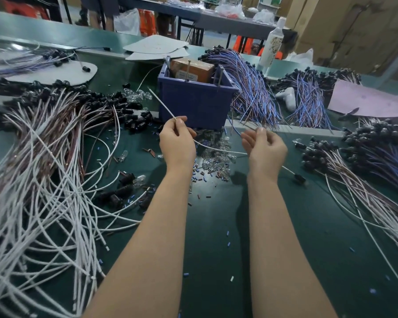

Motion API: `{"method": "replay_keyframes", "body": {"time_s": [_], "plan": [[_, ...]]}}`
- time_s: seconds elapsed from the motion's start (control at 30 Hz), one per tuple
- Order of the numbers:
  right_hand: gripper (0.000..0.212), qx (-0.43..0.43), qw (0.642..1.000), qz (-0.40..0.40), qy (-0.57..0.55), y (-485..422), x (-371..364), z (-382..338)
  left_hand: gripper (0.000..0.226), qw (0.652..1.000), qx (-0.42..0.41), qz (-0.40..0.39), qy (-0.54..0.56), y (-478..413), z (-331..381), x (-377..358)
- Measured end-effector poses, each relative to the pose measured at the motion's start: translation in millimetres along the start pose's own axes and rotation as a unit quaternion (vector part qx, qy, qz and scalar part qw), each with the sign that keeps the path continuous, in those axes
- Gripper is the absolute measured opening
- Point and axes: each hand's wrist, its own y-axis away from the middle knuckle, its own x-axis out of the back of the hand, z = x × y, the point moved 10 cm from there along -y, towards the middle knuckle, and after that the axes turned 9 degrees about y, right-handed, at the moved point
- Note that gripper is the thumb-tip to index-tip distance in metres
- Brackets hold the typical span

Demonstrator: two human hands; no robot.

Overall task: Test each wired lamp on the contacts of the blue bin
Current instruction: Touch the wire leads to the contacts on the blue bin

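- A white wire [216, 149] stretches between both grips, just in front of the blue bin [193, 104]; its free end slants up-left beside the bin's left wall; its black socket [299, 179] lies on the table [216, 226] right of the right wrist
- Left grip [177, 138] pinches the wire near that end, thumb against forefinger; right grip [264, 145], fingers curled, holds the wire and pinches thin strands at the thumb
- Glass bulbs [216, 157] lie scattered under the hands; white leads [44, 180] heap left, blue leads [251, 88] right
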Motion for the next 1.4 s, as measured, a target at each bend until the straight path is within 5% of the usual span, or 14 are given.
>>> {"method": "replay_keyframes", "body": {"time_s": [0.1,0.27,0.53,1.4], "plan": [[0.012,0.066,0.983,-0.061,0.160,4.8,-17.5,-12.6,0.011,0.999,-0.027,0.033,0.010,1.9,9.4,6.3],[0.023,0.197,0.896,0.034,0.397,11.1,-17.0,-42.6,0.014,0.992,-0.103,0.055,-0.043,1.2,34.2,8.5],[0.033,0.175,0.938,-0.004,0.299,0.5,-53.9,-38.5,0.017,0.990,-0.100,0.044,-0.090,-12.2,40.6,-11.2],[0.034,0.191,0.948,-0.077,0.241,1.3,-85.5,-38.6,0.015,0.992,-0.060,-0.055,-0.097,-20.8,20.2,-31.2]]}}
